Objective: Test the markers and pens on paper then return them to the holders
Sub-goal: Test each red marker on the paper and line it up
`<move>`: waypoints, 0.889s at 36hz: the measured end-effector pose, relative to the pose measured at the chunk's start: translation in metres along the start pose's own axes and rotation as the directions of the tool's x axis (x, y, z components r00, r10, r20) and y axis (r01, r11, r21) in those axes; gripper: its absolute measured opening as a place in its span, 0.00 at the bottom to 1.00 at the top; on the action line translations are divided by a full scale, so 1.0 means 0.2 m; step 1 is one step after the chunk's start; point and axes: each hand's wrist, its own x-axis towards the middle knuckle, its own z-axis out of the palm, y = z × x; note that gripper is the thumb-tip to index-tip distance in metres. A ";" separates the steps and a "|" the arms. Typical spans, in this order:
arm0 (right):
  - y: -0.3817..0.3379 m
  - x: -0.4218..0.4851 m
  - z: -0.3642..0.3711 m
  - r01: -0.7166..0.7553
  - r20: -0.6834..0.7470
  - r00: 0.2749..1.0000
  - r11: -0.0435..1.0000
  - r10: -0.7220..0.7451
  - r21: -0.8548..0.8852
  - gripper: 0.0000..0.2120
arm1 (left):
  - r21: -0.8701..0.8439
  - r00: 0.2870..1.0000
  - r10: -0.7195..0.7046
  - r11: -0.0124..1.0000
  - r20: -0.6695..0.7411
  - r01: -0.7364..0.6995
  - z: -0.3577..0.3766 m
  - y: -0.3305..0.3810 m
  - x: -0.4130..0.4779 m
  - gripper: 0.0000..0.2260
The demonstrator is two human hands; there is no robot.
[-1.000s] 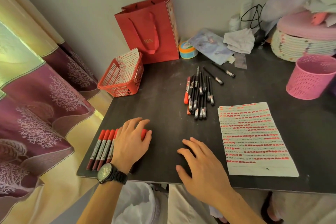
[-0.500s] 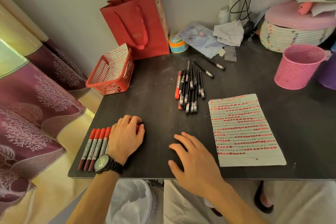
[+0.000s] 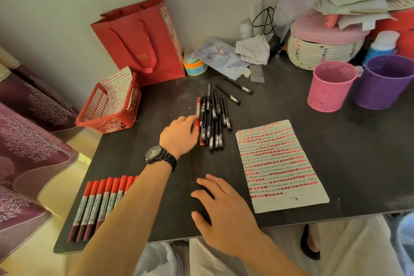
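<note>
Near the red basket (image 3: 107,110), the left hand (image 3: 179,134) touches a red marker (image 3: 198,107) (grip unclear); the right hand (image 3: 224,213) rests flat on the dark table (image 3: 336,141).

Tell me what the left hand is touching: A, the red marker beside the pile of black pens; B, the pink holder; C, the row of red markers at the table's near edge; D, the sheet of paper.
A: the left hand has its fingertips on the red marker lying at the left edge of the pile of black pens, well away from the other three.
</note>
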 end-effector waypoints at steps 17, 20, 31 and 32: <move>0.00 0.01 -0.01 -0.002 0.033 0.999 1.000 0.001 0.027 0.21 | 0.041 1.000 0.010 0.999 -0.026 -0.009 0.00 -0.13 -0.11 0.22; 0.00 0.01 -0.01 -0.005 0.037 0.999 1.000 0.004 0.024 0.21 | 0.086 1.000 0.016 0.996 0.001 -0.016 0.01 -0.09 -0.09 0.21; 0.00 0.02 -0.01 0.010 0.021 1.000 1.000 -0.010 0.024 0.21 | 0.146 0.976 -0.183 0.969 -0.116 0.199 0.01 -0.06 -0.13 0.12; 0.00 0.02 -0.01 0.008 0.028 1.000 1.000 -0.009 0.027 0.21 | 0.135 0.972 -0.203 0.967 -0.118 0.218 0.01 -0.07 -0.15 0.12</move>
